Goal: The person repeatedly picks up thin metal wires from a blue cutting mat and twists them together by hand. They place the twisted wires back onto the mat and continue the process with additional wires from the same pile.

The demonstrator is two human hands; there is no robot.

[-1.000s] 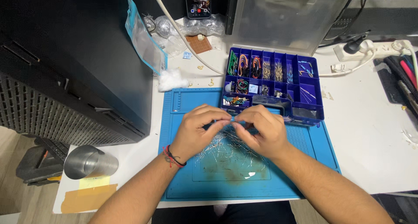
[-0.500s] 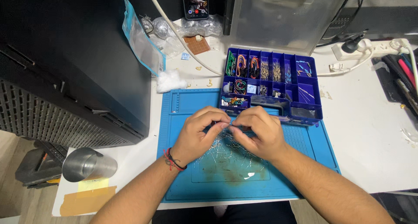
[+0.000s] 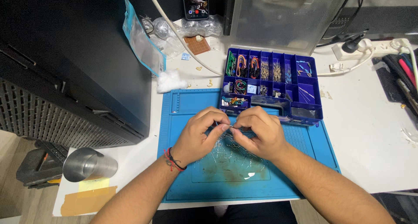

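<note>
Left hand [image 3: 198, 134] and right hand [image 3: 259, 130] pinch one thin metal lead [image 3: 230, 127] between fingertips (light, springy, easily bent, I'd judge), best gripped near its ends, above the loose lead pile [image 3: 228, 152].

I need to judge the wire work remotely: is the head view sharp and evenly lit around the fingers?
Head view: even overhead light, no motion blur; left hand and right hand are sharp, but the thin wire piece pinched between them is too small to resolve; small glare spot on the blue mat; left cabinet dark.

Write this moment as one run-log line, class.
left hand: pinching small wire piece | right hand: pinching same piece | below: wire pile on blue mat
</note>
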